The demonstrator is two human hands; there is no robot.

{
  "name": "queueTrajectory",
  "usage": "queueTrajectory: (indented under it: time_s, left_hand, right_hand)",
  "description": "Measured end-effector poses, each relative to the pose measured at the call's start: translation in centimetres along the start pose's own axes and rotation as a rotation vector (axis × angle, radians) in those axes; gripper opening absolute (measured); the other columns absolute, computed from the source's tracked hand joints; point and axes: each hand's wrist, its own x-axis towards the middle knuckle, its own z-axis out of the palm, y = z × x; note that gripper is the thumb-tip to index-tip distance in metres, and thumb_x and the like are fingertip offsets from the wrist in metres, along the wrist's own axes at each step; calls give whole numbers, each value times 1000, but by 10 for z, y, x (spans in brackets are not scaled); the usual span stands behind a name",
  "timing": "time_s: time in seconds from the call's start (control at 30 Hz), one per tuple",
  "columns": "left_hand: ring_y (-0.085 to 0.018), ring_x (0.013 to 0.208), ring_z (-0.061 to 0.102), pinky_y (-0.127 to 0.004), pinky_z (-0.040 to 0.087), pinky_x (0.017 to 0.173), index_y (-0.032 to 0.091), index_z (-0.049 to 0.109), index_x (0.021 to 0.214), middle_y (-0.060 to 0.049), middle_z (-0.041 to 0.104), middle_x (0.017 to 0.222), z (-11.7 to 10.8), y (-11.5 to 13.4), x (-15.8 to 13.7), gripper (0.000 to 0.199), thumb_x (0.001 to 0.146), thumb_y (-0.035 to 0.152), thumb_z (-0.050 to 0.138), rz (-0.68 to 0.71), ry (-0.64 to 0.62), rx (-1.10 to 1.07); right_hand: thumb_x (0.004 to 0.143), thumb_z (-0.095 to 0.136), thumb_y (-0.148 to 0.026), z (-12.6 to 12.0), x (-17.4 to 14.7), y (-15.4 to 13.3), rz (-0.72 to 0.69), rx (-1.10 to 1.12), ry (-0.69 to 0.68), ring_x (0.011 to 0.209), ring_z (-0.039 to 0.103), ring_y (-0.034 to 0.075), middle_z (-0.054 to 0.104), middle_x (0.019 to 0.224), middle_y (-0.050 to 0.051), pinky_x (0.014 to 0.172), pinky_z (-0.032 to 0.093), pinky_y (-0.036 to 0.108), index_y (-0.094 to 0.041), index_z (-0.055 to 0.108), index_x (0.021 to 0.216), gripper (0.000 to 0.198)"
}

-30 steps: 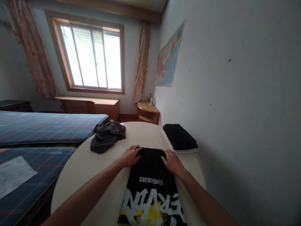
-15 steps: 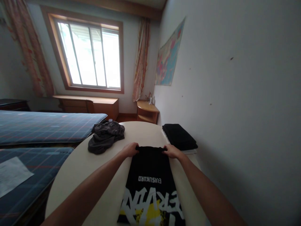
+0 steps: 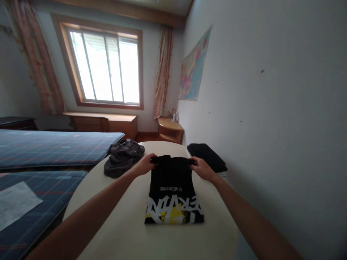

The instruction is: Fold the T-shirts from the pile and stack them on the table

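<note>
A black T-shirt [image 3: 173, 177], folded into a narrow rectangle with white and yellow print, lies on the pale round table [image 3: 130, 224] in front of me. The lettering appears upside down from my side. My left hand [image 3: 146, 164] pinches the far left corner of the shirt. At the far right corner my right hand [image 3: 202, 168] grips it the same way. The far edge between both hands is slightly raised. A crumpled dark grey garment [image 3: 121, 159] rests just beyond my left hand. Beyond my right hand is a stack of folded black clothes [image 3: 207, 157].
Two beds with blue plaid mattresses [image 3: 54, 148] stand to the left, one bearing a white paper [image 3: 17, 204]. A white wall [image 3: 284, 126] runs close along the right. Behind the table are a wooden corner shelf [image 3: 170, 126] and a low desk [image 3: 121, 119] under the window.
Both hands have moved the T-shirt away from me across the table, so its near edge now shows. The hands keep hold of its far corners.
</note>
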Motion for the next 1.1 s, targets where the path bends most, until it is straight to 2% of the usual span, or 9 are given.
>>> queueTrajectory:
  time_s: [0.13,0.27,0.4,0.63,0.73,0.83,0.9,0.97,1.1]
  left_hand:
    - [-17,79,61,-29,51,75,14,63,100,-2,66,84,-7,13,-31,32,68,17,64,103,-63,-105]
    - [-18,84,62,-31,52,79,16,61,95,-3,67,90,-6,22,-66,24,76,31,65,113,-228,-138]
    - [-18,90,60,-31,51,83,18,60,99,-3,65,98,1,19,-103,25,77,28,67,131,-329,-15]
    - [-20,97,57,-30,47,85,23,62,99,-3,62,105,13,14,-148,27,73,19,70,262,-408,226]
    - [-21,94,59,-32,45,88,24,64,94,-3,65,98,13,27,-149,17,78,28,68,300,-411,293]
    - [-19,87,61,-33,46,87,23,65,88,-3,67,90,24,42,-136,14,89,33,56,284,-259,336]
    - [-21,97,61,-34,46,91,23,65,99,-6,67,103,40,46,-124,18,91,31,51,270,-108,361]
    - [-25,119,54,-39,39,105,24,58,122,-9,59,130,61,42,-113,33,92,32,51,275,-40,404]
    - [-34,146,23,-51,21,117,22,38,148,-12,31,158,91,13,-105,61,95,52,43,110,-110,530]
  right_hand:
    - [80,62,-32,-10,-37,-18,-27,31,-41,82,61,17,66,88,3,72,50,28,-16,61,94,21]
    - [78,62,-33,-11,-75,-26,-30,76,-122,85,59,17,63,86,2,77,50,30,-18,58,87,18]
    - [75,61,-23,-3,-107,-24,-83,53,-181,87,58,17,61,86,1,87,48,33,-20,57,84,11]
    - [69,62,-15,17,-145,-11,-83,-154,-279,90,57,18,62,93,3,83,45,30,-20,60,84,15]
    - [74,68,-26,14,-143,-19,-135,-295,-344,93,57,21,65,91,4,86,44,33,-20,64,82,11]
    - [86,61,-41,15,-126,-36,-170,-420,-315,86,59,20,66,83,4,85,43,35,-20,66,75,24]
    - [93,52,-41,25,-111,-46,-181,-449,-230,88,60,20,68,89,6,86,43,35,-20,68,82,28]
    - [96,46,-38,43,-98,-48,-198,-448,-120,104,59,21,67,109,8,95,41,36,-20,67,107,29]
    - [96,41,-55,82,-88,-33,-145,-532,-184,143,28,26,41,153,8,118,18,46,-25,44,144,57]
